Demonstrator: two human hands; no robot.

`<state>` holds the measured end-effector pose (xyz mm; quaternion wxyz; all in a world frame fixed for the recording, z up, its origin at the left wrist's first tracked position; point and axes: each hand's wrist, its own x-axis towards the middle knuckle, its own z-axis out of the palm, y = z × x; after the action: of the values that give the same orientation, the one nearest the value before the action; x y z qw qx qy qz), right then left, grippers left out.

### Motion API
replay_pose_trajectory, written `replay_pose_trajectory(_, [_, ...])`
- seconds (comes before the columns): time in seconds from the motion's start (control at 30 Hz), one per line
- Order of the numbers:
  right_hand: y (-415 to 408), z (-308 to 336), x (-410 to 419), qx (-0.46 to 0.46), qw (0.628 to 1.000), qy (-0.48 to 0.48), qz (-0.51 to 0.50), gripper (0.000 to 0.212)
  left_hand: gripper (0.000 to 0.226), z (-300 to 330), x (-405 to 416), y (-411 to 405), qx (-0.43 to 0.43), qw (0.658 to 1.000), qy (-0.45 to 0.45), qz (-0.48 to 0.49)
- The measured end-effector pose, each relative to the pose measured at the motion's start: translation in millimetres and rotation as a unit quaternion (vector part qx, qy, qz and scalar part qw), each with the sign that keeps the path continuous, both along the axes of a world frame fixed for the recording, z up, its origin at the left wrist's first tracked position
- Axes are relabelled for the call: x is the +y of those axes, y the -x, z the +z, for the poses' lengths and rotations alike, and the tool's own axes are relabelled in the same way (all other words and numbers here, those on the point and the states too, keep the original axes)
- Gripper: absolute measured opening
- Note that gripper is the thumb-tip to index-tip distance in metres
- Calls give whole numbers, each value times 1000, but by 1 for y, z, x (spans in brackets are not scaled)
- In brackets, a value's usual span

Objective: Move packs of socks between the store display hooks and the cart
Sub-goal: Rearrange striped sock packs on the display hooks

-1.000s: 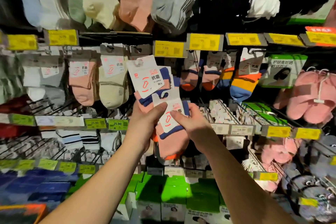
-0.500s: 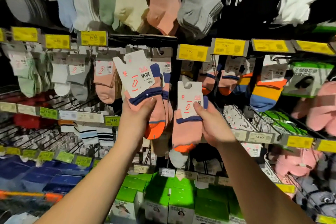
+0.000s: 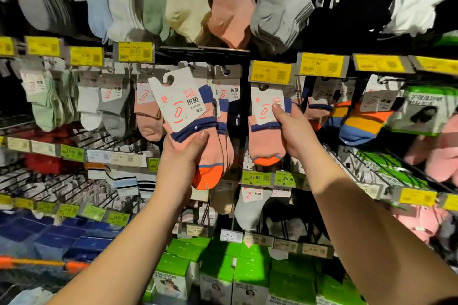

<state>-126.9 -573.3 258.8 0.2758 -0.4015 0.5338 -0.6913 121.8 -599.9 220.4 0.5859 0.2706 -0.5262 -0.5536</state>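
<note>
A dark display wall (image 3: 277, 52) fills my view, crossed by rows of black wire hooks (image 3: 74, 136) that jut toward me. Yellow price tags (image 3: 272, 71) run along the upper rail, with green price tags (image 3: 257, 177) and more yellow ones on the rows beneath. Low down, green boxes (image 3: 223, 265) stand side by side on a shelf, and blue packets (image 3: 49, 233) are stacked to the left of them. Pink slippers (image 3: 443, 156) hang at the far right edge. The light is dim and uneven, bright on the tags, with deep shadow behind the hooks and at the upper right.
</note>
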Motion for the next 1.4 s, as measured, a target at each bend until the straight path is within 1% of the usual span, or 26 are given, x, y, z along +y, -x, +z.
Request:
replay_pose_trajectory(0.17, [3,3,-10,-5,1000,-6,-4,13,78,0,-1,2,-7,1000,-2,-4])
replay_pose_trajectory(0.37, [5,-7,-8,-30,999,-3,8,22,78,-3,-4,1,-14,1000,-10,1])
replay_pose_trajectory(0.53, [6,-10,-7,-27,1000,-8,5,30,80,-5,-5,0,-5,1000,-20,-8])
replay_pose_trajectory(0.67, [8,-13,-6,-34,999,-4,10,25,79,-4,-2,0,10,999,-22,-21])
replay_pose_trajectory(0.8, [11,-12,-5,-52,999,4,6,18,68,-4,0,0,11,999,-26,-20])
replay_pose_trajectory(0.9, [12,-10,-6,-49,999,-2,2,18,74,-4,2,0,10,999,-26,-21])
replay_pose_trajectory(1.0, [14,-8,-10,-33,999,-5,-5,17,73,-4,2,1,13,999,-28,-19])
replay_pose_trajectory(1.17, [19,-8,-26,-19,997,-62,-40,34,78,-6,6,4,14,999,-42,-18])
replay_pose_trajectory(1.3, [29,-4,-44,20,989,-130,-74,56,80,-6,9,8,14,999,-48,-20])
replay_pose_trajectory(1.4, [29,1,-48,54,981,-159,-92,55,81,-6,12,10,9,999,-47,-27])
